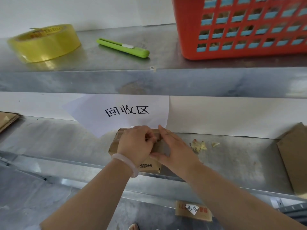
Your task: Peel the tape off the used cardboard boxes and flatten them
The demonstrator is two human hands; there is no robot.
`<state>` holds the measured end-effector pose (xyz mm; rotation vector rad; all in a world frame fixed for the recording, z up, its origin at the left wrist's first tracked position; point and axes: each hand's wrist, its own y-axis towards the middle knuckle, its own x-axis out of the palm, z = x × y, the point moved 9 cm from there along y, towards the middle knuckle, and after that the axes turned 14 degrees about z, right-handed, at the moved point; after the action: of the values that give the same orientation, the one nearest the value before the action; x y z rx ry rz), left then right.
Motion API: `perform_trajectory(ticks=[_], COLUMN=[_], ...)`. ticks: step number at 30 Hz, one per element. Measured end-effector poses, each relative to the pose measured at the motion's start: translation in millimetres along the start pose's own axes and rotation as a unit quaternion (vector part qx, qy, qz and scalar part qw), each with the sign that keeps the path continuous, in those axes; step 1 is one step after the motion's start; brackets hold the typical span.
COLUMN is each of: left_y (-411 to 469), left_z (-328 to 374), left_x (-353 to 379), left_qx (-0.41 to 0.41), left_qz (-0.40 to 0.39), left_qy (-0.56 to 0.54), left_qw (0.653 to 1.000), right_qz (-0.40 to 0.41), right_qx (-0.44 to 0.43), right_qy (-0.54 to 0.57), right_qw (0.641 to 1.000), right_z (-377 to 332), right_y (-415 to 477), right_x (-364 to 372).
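A small brown cardboard box (116, 143) with a barcode label lies on the middle metal shelf (66, 143), right below a white paper sign. My left hand (135, 145), a pale bangle on its wrist, sits on top of the box with fingers curled, pinching at the tape on its upper face. My right hand (172, 146) lies against the box's right side, fingers straight and pressed to it, thumb at the near edge. Both hands hide most of the box top.
The upper shelf carries a yellow tape roll (44, 43), a green utility knife (123, 48) and a red plastic basket (240, 27). Tape scraps (199, 146) lie right of the box. Flattened cardboard sits at the far left (7, 120) and right (294, 155). A labelled cardboard piece (193, 210) lies below.
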<state>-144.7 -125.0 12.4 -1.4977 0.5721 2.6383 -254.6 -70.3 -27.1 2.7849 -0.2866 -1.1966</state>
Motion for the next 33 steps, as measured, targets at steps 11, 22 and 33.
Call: perform_trajectory(ticks=[11,22,33], left_y=[-1,-7,-3], left_z=[-29,-9,-27], left_x=[-34,-28,-17], left_qx=[-0.046,0.171,0.003], left_qz=[0.128,0.099,0.039], left_qy=[-0.052,0.027,-0.012], left_qw=[0.989,0.980,0.999], right_qz=[0.000,0.017,0.017], right_qx=[-0.009,-0.014,-0.020], right_qy=[-0.015,-0.010,-0.007], right_qw=[1.000,1.000,1.000], right_z=[1,0,0], right_y=[0,1,0], right_x=[-1,0,1])
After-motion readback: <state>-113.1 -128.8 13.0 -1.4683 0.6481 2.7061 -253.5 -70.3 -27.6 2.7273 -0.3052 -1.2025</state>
